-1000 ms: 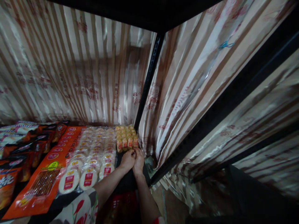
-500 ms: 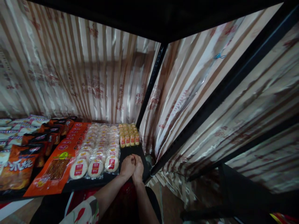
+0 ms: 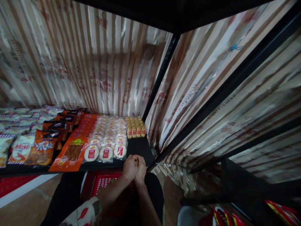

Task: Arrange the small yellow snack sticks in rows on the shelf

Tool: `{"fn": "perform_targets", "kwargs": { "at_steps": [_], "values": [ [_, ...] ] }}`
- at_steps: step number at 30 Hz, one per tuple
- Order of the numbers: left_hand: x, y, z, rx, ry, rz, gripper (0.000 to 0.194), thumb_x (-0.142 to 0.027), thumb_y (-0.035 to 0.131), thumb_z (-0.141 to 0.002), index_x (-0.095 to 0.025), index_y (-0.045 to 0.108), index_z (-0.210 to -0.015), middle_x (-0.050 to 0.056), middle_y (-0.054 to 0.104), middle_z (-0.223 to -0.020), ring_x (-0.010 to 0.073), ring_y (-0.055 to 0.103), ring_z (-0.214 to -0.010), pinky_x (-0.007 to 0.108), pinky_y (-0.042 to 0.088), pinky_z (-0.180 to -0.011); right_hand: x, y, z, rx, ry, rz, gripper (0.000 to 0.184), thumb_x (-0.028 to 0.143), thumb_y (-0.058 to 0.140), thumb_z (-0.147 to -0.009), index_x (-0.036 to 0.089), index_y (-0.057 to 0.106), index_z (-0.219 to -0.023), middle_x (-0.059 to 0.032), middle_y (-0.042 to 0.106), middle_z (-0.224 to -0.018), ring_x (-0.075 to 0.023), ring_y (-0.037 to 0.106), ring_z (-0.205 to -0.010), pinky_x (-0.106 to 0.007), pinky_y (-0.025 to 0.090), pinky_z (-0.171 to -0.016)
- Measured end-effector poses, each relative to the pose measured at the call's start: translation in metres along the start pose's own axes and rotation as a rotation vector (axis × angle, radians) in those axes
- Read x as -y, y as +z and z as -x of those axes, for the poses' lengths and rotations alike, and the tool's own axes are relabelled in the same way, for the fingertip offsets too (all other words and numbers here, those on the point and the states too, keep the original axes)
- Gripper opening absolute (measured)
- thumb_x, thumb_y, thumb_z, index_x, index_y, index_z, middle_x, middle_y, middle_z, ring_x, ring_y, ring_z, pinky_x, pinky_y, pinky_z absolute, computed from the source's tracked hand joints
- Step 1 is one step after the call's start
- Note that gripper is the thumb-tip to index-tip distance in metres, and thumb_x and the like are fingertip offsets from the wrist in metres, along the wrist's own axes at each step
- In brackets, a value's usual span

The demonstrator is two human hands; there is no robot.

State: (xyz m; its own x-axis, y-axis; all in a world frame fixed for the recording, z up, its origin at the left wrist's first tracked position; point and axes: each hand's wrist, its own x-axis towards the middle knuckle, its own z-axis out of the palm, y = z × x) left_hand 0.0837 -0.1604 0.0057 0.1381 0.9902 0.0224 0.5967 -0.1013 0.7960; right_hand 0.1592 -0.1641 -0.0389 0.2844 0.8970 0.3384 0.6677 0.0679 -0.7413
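Left hand and right hand were together at the front edge of the black shelf, touching at the fingers. Grip, both hands: fingers curled inward and pressed close. Whether anything was pinched between them could not be told.

Nearest goods: clear-wrapped round white crackers with red labels, in three rows running front to back, just left of the hands and apart from them. Small yellow packs stood grouped at the shelf's back right corner, beside the crackers; a bare strip of shelf lay between these packs and the hands.

Left of the crackers: flat orange packets, overlapping, the front one showing brown sticks through a window. Further left: orange-and-black bags, then white bags.

Behind the shelf hung a striped curtain; a black post rose at the corner. A red basket sat below the front edge, partly hidden by the left forearm.
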Motion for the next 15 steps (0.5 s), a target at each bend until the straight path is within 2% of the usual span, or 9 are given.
{"fn": "perform_targets", "kwargs": {
  "at_steps": [9, 15],
  "values": [
    [0.033, 0.007, 0.029, -0.022, 0.059, -0.011, 0.024, -0.011, 0.037, -0.078, -0.019, 0.059, -0.084, 0.003, 0.057, -0.085, 0.0125, 0.054, -0.081, 0.023, 0.043, -0.077, 0.000, 0.013, 0.038, -0.062, -0.050, -0.004, 0.019, 0.019, 0.040, -0.077, 0.020, 0.055, -0.087, -0.0053, 0.058, -0.087, -0.0188, 0.052, -0.085, -0.032, 0.041, -0.079],
    [0.049, 0.002, 0.049, 0.027, 0.030, -0.026, 0.025, -0.007, 0.036, -0.075, -0.018, 0.058, -0.082, 0.005, 0.056, -0.086, 0.0128, 0.054, -0.082, 0.023, 0.043, -0.080, -0.013, 0.029, 0.064, -0.015, -0.052, 0.008, 0.019, 0.018, 0.035, -0.079, 0.021, 0.054, -0.082, -0.0049, 0.058, -0.082, -0.0181, 0.052, -0.080, -0.032, 0.042, -0.078]
  ]
}}
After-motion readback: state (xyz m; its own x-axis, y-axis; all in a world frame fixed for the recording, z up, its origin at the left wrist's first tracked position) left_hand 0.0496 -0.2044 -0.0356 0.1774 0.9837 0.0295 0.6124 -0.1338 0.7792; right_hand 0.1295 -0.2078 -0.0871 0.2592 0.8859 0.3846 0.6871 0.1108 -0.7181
